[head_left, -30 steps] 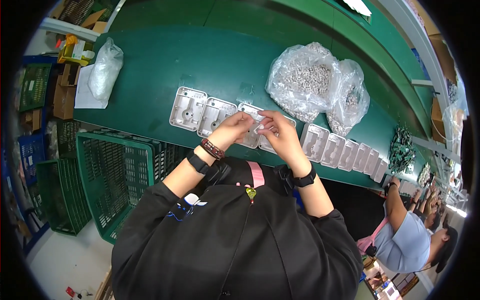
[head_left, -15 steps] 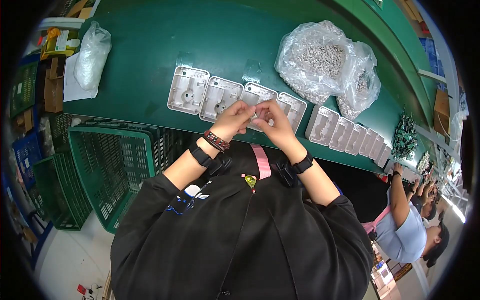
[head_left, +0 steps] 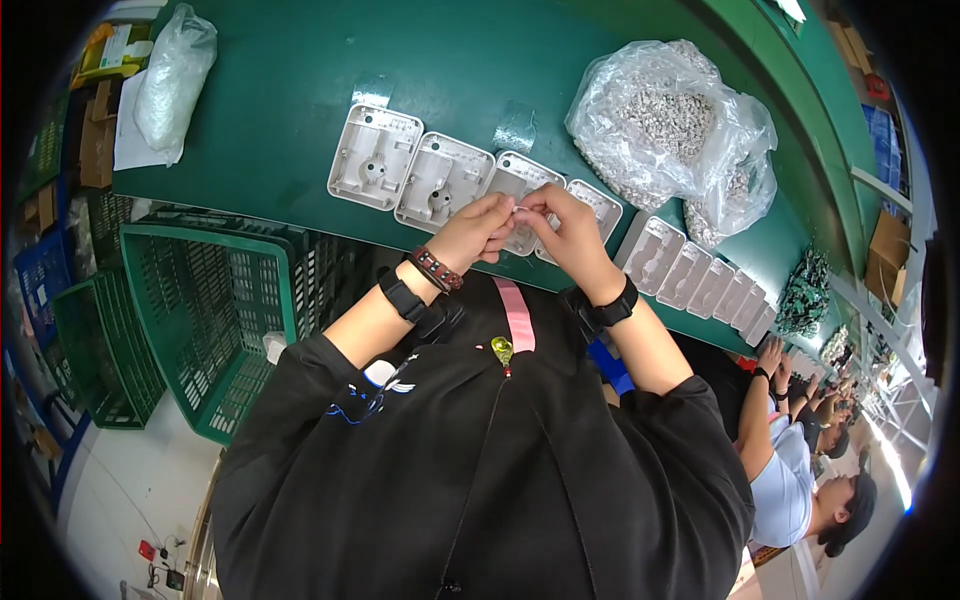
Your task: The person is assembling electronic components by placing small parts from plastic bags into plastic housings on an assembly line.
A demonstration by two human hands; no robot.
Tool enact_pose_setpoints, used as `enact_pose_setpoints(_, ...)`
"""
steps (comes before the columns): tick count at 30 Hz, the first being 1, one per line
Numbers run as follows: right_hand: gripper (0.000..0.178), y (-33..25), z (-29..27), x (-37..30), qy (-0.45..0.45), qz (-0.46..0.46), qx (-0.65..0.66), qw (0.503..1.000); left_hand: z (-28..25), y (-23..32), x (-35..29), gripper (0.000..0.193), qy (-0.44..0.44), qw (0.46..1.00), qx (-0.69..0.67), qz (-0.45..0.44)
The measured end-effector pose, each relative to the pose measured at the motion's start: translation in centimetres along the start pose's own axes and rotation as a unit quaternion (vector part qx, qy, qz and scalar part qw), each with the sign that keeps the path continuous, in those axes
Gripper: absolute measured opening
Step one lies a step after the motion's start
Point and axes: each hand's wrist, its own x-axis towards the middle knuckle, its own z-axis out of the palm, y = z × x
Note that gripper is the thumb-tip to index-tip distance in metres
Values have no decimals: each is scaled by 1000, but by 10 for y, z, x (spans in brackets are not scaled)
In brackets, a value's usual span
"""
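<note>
My left hand (head_left: pixel 472 234) and my right hand (head_left: pixel 568 228) meet over the near edge of the green table. Both are closed, fingertips pinching at a small whitish part (head_left: pixel 517 209), too small to make out its exact kind. Just beyond and partly beneath them, light grey plastic housings stand in a row, open side up. The first housing (head_left: pixel 374 150) and the second housing (head_left: pixel 441 180) show a round fitting with two dark holes inside. My fingers partly cover the third housing (head_left: pixel 519 178), and my right hand overlaps the fourth housing (head_left: pixel 597 208).
Clear plastic bags of small pale pieces (head_left: pixel 668 125) lie at the back right. More grey housings (head_left: pixel 685 273) line the right edge, near a dark green heap (head_left: pixel 805 292). A filled plastic bag (head_left: pixel 175 90) lies far left, above a green crate (head_left: pixel 205 330). A co-worker (head_left: pixel 785 480) is at right.
My hands have shifted slightly, the right fingers now pinching closer to the left fingertips, so the small whitish part shows. The whole view has tilted a little; the housings keep their row.
</note>
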Motion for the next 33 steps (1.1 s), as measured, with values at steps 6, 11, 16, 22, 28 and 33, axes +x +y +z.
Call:
enact_pose_setpoints(6,7,33,-25,48,-49,-251,-277,926,-15,-11,13,24,226,757,566,234)
enact_pose_setpoints(11,7,46,-22,78,-160,-357,-394,832,-18,-12,14,24,280,616,716,171)
enact_pose_setpoints(16,10,51,-9,84,-221,-359,-461,781,-21,-14,13,24,289,619,709,174)
enact_pose_setpoints(22,12,50,-18,68,-177,-303,-393,850,-24,-17,16,24,281,626,704,183)
enact_pose_setpoints(28,16,47,-23,59,-30,-131,-201,970,-26,1,3,28,280,715,615,180)
enact_pose_setpoints(33,23,4,15,33,23,-114,-151,982,-45,17,1,43,134,973,154,110)
